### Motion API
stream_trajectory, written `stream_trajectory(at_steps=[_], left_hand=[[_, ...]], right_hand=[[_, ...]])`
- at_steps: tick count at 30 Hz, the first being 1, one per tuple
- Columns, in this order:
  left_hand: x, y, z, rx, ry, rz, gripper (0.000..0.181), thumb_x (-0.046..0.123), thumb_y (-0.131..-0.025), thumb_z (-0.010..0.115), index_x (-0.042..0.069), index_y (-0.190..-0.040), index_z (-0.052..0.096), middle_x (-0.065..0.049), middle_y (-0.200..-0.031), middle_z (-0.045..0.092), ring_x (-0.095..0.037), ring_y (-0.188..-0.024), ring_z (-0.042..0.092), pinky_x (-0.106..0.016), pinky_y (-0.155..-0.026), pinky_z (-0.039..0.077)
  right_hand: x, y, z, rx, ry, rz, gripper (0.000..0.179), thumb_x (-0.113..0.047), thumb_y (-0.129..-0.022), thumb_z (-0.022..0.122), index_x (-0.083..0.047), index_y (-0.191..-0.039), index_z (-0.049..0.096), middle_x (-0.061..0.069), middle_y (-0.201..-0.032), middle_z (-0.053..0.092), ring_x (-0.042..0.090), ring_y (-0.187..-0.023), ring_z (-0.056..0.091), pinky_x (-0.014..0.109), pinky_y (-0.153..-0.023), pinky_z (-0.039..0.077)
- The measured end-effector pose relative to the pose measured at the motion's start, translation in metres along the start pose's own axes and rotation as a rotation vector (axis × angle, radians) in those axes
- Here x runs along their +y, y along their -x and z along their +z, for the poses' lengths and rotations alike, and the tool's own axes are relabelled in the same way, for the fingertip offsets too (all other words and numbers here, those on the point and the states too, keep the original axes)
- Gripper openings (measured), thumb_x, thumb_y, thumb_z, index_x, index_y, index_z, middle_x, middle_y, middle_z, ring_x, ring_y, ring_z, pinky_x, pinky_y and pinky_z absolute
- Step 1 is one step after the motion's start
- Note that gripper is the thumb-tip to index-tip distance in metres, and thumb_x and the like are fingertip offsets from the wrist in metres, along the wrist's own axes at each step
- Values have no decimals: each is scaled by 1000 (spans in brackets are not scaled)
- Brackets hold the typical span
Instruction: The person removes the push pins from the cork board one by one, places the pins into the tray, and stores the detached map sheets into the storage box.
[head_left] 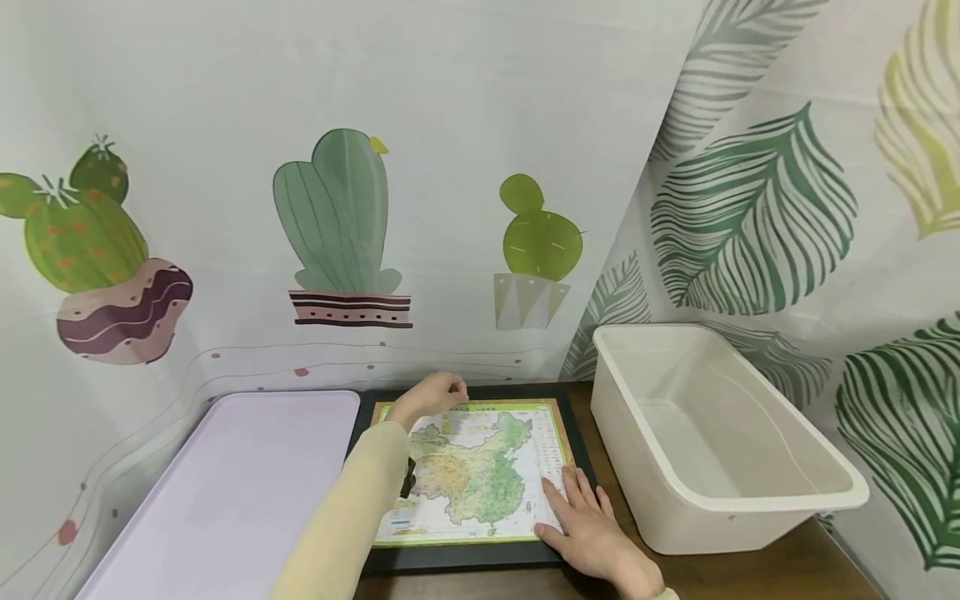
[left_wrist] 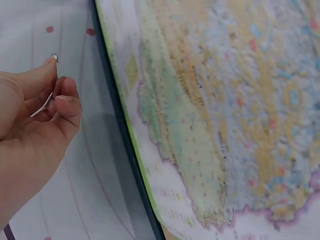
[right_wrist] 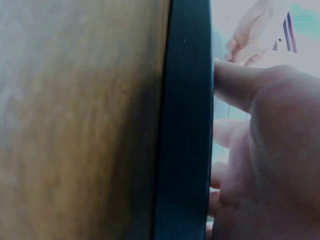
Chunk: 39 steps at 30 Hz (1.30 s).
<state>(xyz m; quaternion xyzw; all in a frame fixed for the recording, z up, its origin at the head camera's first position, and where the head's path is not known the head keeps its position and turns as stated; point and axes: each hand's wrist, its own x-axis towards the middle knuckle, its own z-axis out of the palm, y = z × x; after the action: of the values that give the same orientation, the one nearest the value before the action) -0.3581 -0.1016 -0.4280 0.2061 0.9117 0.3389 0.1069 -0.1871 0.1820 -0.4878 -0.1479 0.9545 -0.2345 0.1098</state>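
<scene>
A relief map [head_left: 480, 475] with a green and tan border is set in a black frame [head_left: 457, 557] on the brown table. Over the map's upper edge, my left hand [head_left: 435, 393] is raised with its fingertips drawn together. In the left wrist view, the left hand [left_wrist: 45, 110] pinches a small shiny metal piece [left_wrist: 55, 57] between thumb and finger; its exact kind cannot be told. My right hand [head_left: 588, 529] rests with spread fingers on the map's lower right side and the frame. The right wrist view shows the right hand [right_wrist: 275, 145] against the frame's dark edge [right_wrist: 185, 125].
A deep cream-white plastic tub [head_left: 660, 533] stands to the right of the frame. At the left lies a pale lilac tray [head_left: 247, 483], right beside the frame. Behind everything hangs a white cloth [head_left: 450, 108] printed with cacti and leaves.
</scene>
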Motion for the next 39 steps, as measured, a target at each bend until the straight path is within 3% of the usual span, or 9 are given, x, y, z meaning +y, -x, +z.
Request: stream_trajectory(at_steps=[6, 15, 22, 30, 34, 39], left_hand=[[3, 8, -5, 103, 101, 54, 14, 12, -103, 51, 6, -96, 60, -15, -89, 57, -18, -68, 43, -34, -67, 39], [3, 25, -13, 205, 193, 62, 13, 14, -104, 50, 8, -99, 61, -8, -84, 52, -19, -68, 42, -34, -64, 38], [2, 54, -18, 268, 259, 26, 15, 20, -105, 48, 9, -99, 58, -8, -89, 50, -22, -77, 44, -38, -71, 37], [-5, 90, -20, 357, 273, -33, 17, 25, -105, 49, 11, -103, 59, -6, -107, 59, -22, -91, 50, -40, -80, 41], [-9, 107, -21, 386, 278, -27, 17, 24, -105, 50, 10, -106, 61, -5, -104, 60, -23, -94, 53, -42, -84, 43], [-10, 127, -23, 418, 267, -48, 21, 26, -104, 51, 9, -110, 60, -7, -98, 56, -24, -87, 49, -39, -77, 41]], right_hand=[[1, -1, 1, 0, 8, -5, 72, -52, -96, 55, -10, -151, 36, 26, -158, 13, 45, -145, 3, 67, -109, 2], [0, 0, 1, 22, 13, -15, 71, -52, -96, 56, -10, -150, 38, 26, -158, 15, 45, -145, 4, 66, -109, 3], [0, 2, 1, 29, -7, -30, 70, -50, -96, 57, -9, -150, 38, 25, -158, 14, 44, -145, 4, 66, -109, 2], [-1, 1, 3, 23, 3, -14, 70, -49, -95, 57, -9, -150, 39, 26, -157, 16, 45, -145, 4, 66, -109, 3], [-3, 2, 0, 20, -3, -16, 70, -48, -96, 58, -8, -150, 39, 27, -157, 16, 46, -144, 4, 66, -109, 3], [-3, 3, 0, 32, -5, -31, 69, -47, -96, 58, -7, -150, 39, 28, -157, 15, 46, -144, 4, 66, -109, 2]])
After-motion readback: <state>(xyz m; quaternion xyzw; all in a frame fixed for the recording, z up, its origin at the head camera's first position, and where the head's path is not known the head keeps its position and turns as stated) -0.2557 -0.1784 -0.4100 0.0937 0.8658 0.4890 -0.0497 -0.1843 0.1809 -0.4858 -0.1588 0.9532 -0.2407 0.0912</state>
